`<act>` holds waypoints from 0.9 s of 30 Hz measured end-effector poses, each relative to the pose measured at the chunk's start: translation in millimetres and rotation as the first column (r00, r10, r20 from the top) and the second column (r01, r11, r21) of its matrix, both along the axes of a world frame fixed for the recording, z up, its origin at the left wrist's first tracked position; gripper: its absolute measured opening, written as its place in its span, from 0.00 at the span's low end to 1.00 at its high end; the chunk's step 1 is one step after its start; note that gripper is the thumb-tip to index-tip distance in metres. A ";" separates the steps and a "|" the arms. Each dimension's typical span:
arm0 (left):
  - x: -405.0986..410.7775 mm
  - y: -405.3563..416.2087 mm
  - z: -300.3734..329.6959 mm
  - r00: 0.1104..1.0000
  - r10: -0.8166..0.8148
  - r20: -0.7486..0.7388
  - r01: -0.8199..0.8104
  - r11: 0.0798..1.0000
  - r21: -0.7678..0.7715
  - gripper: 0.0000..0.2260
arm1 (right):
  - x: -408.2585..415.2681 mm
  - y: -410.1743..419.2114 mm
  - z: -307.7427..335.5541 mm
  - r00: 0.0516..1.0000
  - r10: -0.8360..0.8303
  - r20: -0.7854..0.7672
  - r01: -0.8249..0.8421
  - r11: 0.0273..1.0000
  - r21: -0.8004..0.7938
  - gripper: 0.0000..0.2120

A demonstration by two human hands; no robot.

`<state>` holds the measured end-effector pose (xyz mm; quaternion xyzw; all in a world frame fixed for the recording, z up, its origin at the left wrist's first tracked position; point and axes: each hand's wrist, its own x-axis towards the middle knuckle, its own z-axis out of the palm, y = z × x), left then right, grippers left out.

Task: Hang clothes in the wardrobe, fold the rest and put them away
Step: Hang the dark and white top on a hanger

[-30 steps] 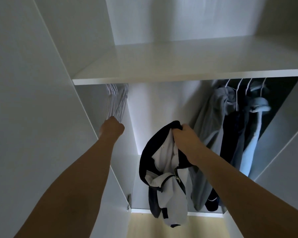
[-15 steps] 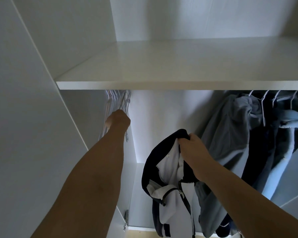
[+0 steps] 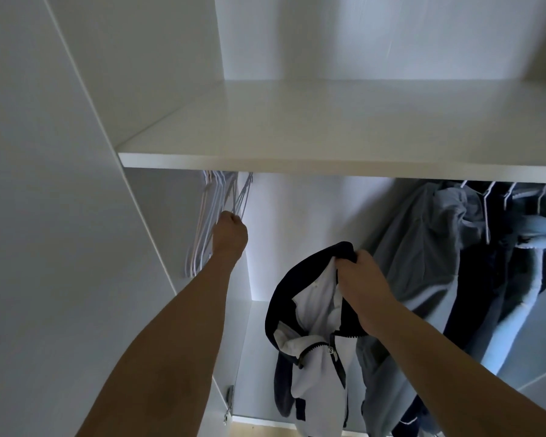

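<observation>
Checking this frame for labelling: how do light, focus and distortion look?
Head view: dim overall, brightest on the shelf; the hung clothes at right sink into shadow, dark ones merging. The left hand on the empty hangers and the right hand holding the jacket look sharp. Wide-angle lens bows the wardrobe edges.

Single head view, close, angled forward and up into wardrobe

Home bedroom: wardrobe, hung clothes
</observation>
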<state>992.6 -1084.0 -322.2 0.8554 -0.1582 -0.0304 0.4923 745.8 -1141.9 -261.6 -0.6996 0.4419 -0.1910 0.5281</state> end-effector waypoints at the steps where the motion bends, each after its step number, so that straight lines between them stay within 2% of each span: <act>1: -0.6 1.7 5.8 0.998 -0.020 -0.057 0.018 0.999 -0.038 0.08 | -0.7 2.0 0.3 1.000 0.005 -0.009 -0.005 1.000 -0.005 0.08; 3: 2.6 4.1 15.5 0.993 -0.061 -0.101 0.058 0.998 -0.033 0.09 | -2.2 4.5 -0.5 1.000 0.013 -0.019 -0.013 1.000 -0.010 0.07; 7: 11.4 15.0 34.7 0.990 -0.124 -0.060 0.129 0.987 0.092 0.08 | -2.3 7.5 -5.6 0.999 0.023 -0.028 -0.023 1.000 0.005 0.07; 10: 10.9 17.0 52.9 0.971 -0.233 -0.049 0.236 0.968 0.080 0.10 | -2.7 4.2 -9.4 1.000 0.013 -0.017 -0.012 1.000 0.019 0.09; 13: -2.0 19.6 61.2 0.944 -0.300 -0.135 0.309 0.949 0.053 0.13 | -7.2 -1.9 -12.3 1.000 -0.007 -0.020 0.007 1.000 0.029 0.08; 22: -103.0 86.7 52.1 0.930 -0.328 -0.163 0.330 0.944 -0.021 0.11 | -20.7 -8.9 -3.3 0.996 -0.006 -0.092 -0.005 0.994 -0.110 0.05; 27: -176.9 144.9 64.3 0.905 -0.384 -0.184 0.399 0.916 0.052 0.12 | -25.2 -15.5 -2.2 0.991 -0.014 -0.135 -0.007 0.988 -0.156 0.12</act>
